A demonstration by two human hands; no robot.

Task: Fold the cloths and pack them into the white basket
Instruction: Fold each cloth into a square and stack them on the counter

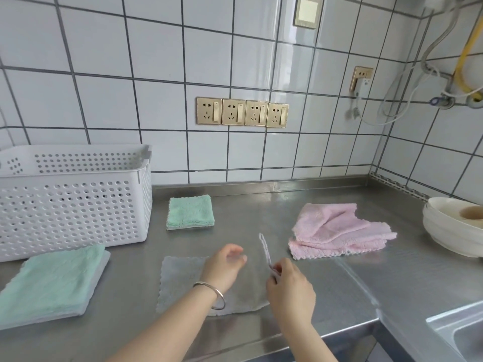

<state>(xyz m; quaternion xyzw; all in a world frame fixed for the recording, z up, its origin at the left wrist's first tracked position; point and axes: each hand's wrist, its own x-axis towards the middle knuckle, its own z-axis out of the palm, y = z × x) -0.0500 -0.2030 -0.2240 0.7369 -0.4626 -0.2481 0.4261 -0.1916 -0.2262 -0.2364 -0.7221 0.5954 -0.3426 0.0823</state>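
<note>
A grey cloth (183, 280) lies flat on the steel counter in front of me. My right hand (291, 291) pinches its right edge, and that edge stands up off the counter. My left hand (224, 265), with a bangle on the wrist, hovers over the cloth's middle with fingers apart, holding nothing. The white perforated basket (75, 202) stands at the back left. A small folded green cloth (190, 212) lies just right of the basket. A larger folded green cloth (52, 280) lies in front of the basket. A rumpled pink cloth (339, 231) lies to the right.
Stacked white bowls (452, 231) sit at the counter's right end. A sink (462, 333) opens at the lower right. The tiled wall behind carries a row of gold sockets (241, 114); cables and hoses hang in the right corner.
</note>
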